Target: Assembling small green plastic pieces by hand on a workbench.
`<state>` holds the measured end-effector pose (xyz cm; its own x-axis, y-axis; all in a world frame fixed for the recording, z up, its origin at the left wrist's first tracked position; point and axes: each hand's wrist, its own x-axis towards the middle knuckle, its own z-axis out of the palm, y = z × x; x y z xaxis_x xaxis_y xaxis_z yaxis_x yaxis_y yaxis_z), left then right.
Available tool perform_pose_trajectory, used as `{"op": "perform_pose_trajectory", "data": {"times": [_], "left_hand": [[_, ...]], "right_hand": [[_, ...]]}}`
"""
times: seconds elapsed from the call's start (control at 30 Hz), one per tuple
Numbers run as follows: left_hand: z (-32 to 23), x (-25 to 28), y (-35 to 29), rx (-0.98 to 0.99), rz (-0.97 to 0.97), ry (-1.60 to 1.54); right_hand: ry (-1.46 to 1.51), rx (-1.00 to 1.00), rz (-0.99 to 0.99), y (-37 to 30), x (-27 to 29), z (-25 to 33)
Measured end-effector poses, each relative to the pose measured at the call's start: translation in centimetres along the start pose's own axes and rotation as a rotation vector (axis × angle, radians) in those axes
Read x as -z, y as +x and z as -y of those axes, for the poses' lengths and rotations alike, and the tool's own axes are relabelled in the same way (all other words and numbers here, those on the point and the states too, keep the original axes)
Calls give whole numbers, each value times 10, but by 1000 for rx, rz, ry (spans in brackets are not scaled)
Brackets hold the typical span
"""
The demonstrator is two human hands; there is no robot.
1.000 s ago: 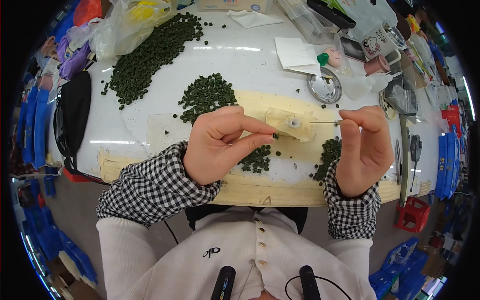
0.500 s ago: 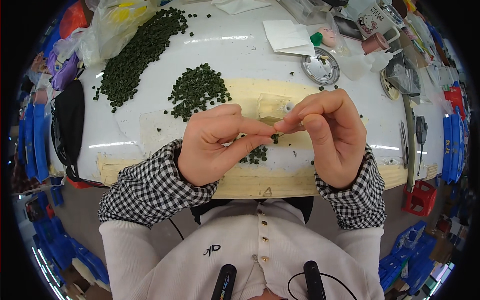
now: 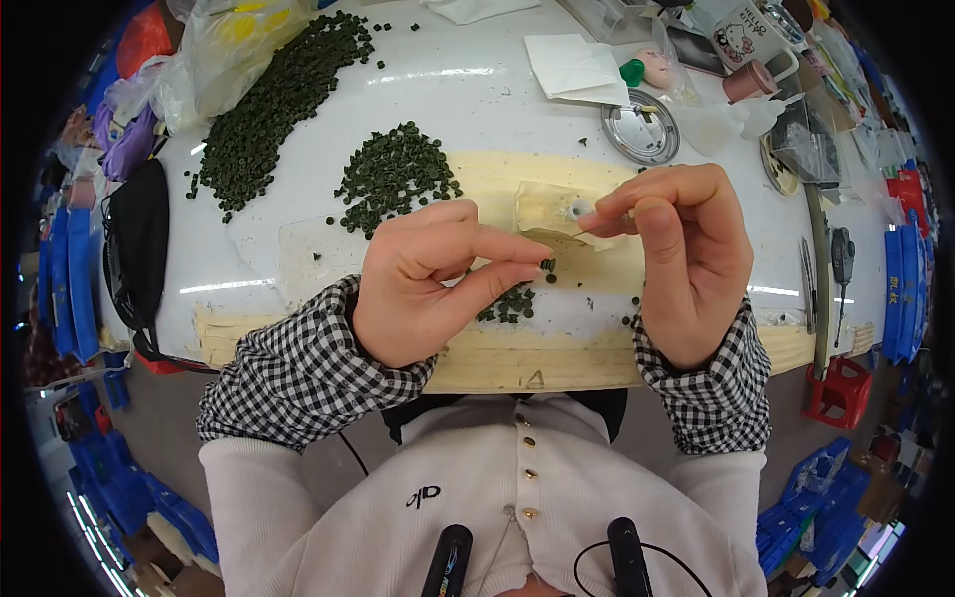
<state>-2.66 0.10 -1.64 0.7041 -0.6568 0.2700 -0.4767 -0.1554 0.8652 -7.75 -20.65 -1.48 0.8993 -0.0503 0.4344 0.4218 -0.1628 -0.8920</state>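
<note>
My left hand pinches a small dark green round piece between thumb and forefinger, over the middle of the table. A little to the right, my right hand is curled with its fingers drawn together; what it holds, if anything, is too small to make out. Beside its fingertips a small whitish tube-shaped part rests on a cream-coloured sheet. Under my left fingers lies a small cluster of green pieces, partly hidden. Beyond that hand is a larger heap of green pieces.
A long pile of green pieces spreads at the far left, near plastic bags and a black pouch. Toward the far right are folded white paper, a round metal lid and a mug. A screwdriver lies at the right.
My right hand has drawn away to the right from my left fingertips, uncovering the whitish tube-shaped part. My left hand stays nearly in place with the green piece.
</note>
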Motion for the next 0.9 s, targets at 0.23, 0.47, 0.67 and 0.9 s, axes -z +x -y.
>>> {"op": "perform_pose_trajectory", "data": {"times": [0.23, 0.47, 0.67, 0.9], "left_hand": [[3, 2, -2, 39, -37, 11], [1, 3, -1, 67, -96, -31], [2, 4, -1, 78, -123, -59], [4, 2, -3, 126, -146, -148]], "right_hand": [[-591, 205, -26, 12, 2, -9], [-699, 257, 21, 13, 1, -9], [-581, 299, 68, 10, 2, 7], [-466, 278, 206, 5, -2, 5]]}}
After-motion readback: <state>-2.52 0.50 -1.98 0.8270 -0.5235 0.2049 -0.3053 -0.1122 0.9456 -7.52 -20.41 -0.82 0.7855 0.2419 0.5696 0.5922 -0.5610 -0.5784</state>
